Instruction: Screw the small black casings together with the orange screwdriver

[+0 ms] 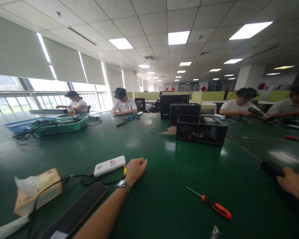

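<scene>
My left hand [137, 169] rests on the green table with its fingers curled in, a metal watch on the wrist. I see nothing in it, though the underside of the fingers is hidden. Just left of it lies a white power bank [110, 166] with a black cable and a yellow tag. At the right edge, my right hand [295, 184] grips a dark block-shaped object [271, 170], blurred, its kind unclear. Between my hands, a red-and-black screwdriver [216, 206] lies with its tip toward the upper left.
A phone [77, 209] and a tissue pack [38, 191] lie at the left. Farther back are a green basket [61, 127] with cables, a blue basket [27, 123] and an open black computer case [201, 131]. Several people work around the table. Another screwdriver [294, 138] lies far right.
</scene>
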Demonstrator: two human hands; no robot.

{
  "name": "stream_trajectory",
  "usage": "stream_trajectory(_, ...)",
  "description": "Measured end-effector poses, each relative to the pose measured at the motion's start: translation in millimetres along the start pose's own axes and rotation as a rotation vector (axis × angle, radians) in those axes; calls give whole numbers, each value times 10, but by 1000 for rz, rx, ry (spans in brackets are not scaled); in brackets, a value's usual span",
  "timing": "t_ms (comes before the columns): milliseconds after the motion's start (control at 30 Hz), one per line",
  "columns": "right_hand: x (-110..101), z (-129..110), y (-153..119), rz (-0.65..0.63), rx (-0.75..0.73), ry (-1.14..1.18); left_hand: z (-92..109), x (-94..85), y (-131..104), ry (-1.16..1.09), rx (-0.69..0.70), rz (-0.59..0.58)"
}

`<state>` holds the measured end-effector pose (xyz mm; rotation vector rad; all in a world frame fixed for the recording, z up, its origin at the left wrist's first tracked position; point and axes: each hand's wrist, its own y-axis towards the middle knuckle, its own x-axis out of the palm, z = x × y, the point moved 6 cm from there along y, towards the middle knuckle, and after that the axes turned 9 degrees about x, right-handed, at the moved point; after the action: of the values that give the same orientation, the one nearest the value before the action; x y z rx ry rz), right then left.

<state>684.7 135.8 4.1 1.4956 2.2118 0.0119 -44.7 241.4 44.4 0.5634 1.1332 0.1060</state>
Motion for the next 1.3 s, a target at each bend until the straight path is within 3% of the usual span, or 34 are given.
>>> stream_trajectory(67,57,-62,-241,-99,66,-329,84,-13,23,-18,47,7)
stream_trajectory(100,57,-209,-429,-118,-34,-392,141,-19,42,-32,78,7)
stream_trajectory(200,54,-795,-1239,-211,-401,-367,390,-23,101,-106,207,-11)
stream_trajectory(300,95,-1309,-2186,-323,-547,-312,734,-5,87,-225,351,-51)
stream_trajectory(333,150,-1475,-2538,-418,-622,-261,856,-2,52,-266,396,-71)
stream_trajectory(467,390,-1922,-3831,-763,-838,-129,1345,-72,-288,-470,712,-196)
stream_trajectory(533,484,-2013,-4276,-855,-887,-111,1456,-88,-513,-452,819,-314)
stream_trajectory(600,560,-2038,-4528,-892,-899,-138,1446,-74,-706,-408,843,-436)
stream_trajectory(667,608,-2037,-4621,-908,-902,-184,1341,-60,-827,-389,781,-504)
stream_trajectory(767,600,-2009,-4572,-922,-895,-259,1125,-76,-911,-428,645,-502)
stream_trajectory(967,418,-1665,-4144,-801,-795,-450,749,-95,-1020,-615,323,-542)
stream_trajectory(1133,423,-1233,-3755,-734,-587,-539,717,-88,-1081,-807,257,-540)
stream_trajectory(1300,483,-1198,-3704,-691,-568,-474,665,26,-1108,-810,203,-478)
